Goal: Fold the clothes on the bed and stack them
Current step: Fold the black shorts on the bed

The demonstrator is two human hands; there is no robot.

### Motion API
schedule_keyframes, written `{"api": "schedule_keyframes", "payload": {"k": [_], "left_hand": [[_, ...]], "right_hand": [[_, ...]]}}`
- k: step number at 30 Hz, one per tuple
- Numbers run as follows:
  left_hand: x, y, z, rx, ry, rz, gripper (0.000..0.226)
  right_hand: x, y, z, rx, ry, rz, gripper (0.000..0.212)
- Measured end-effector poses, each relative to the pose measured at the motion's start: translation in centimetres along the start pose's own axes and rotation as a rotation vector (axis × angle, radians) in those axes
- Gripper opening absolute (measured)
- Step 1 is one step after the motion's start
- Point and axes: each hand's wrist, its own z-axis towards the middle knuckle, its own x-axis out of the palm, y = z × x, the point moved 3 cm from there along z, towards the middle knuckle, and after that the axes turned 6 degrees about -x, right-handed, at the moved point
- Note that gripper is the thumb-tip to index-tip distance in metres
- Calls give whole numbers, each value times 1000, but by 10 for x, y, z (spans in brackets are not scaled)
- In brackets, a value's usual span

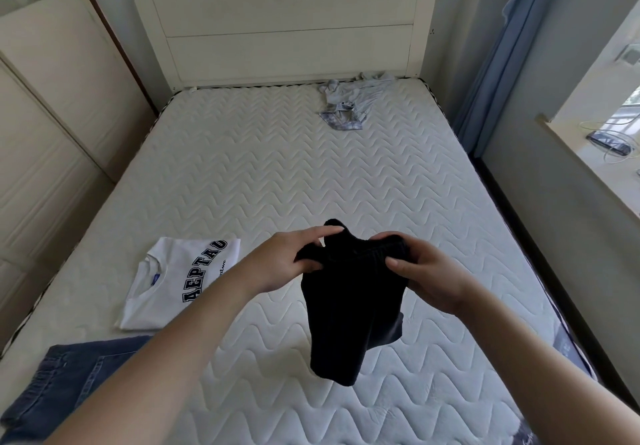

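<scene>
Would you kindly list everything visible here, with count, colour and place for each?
Black fabric garment: one, black, held up above the mattress.
White printed T-shirt: one, white with dark letters, folded, left side of the mattress.
Blue denim garment: one, blue, near left corner.
Crumpled pale clothes: one heap, grey-blue, by the headboard.
Quilted mattress: one, white.
Wooden headboard: one, cream.
Curtain: one, blue, right.
Left hand: pinches the black garment.
Right hand: grips its waistband.

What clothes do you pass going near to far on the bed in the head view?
Dark blue denim jeans → folded white printed T-shirt → black garment held up in both hands → crumpled pale grey-blue clothes by the headboard.
</scene>
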Motion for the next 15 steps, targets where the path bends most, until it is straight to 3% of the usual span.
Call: {"api": "schedule_keyframes", "payload": {"k": [4, 8, 15], "left_hand": [[-6, -9, 9, -16, 91, 105, 60], [-5, -6, 12, -24, 49, 111, 52], [3, -4, 15, -86, 241, 112, 49]], "right_hand": [[9, -2, 5, 46, 52, 23, 36], [5, 4, 4, 12, 22, 55, 33], [-2, 4, 1, 42, 77, 81, 33]]}}
